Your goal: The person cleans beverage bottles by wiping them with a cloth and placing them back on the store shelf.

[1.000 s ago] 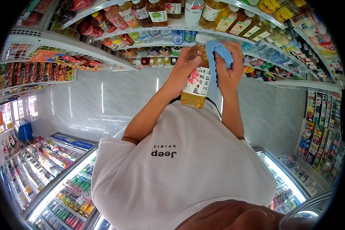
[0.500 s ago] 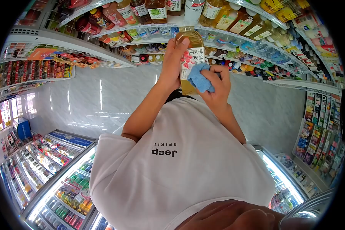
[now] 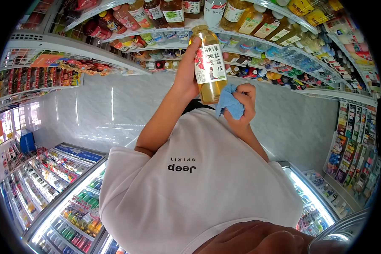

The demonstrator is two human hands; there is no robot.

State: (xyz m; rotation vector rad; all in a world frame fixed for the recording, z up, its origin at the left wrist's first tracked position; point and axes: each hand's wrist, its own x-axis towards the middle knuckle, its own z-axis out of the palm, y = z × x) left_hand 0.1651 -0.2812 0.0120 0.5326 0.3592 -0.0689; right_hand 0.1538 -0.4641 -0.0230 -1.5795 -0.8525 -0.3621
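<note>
My left hand (image 3: pixel 187 75) is closed around a clear bottle of yellow tea drink (image 3: pixel 211 91), its thumb along the near side and the other fingers mostly hidden behind. The bottle is nearly upright in the view, cap end toward the shelves, with its white label of dark characters and red fruit facing me. By the lower right of the bottle, my right hand (image 3: pixel 246 103) grips a crumpled blue cloth (image 3: pixel 230 104). The cloth is close to the bottle's base; whether they touch I cannot tell.
Ahead, a curved shelf unit (image 3: pixel 224 30) carries rows of drink bottles on several levels. A wire-sided rack (image 3: pixel 93 51) with snack packs stands at left. Lit drink coolers (image 3: pixel 78 211) are behind me on both sides. Grey tiled floor (image 3: pixel 101 106) lies between them.
The blue cloth in my right hand has moved off the label, down and slightly right to the bottle's base. My left hand has turned the bottle slightly, so the label shows fully.
</note>
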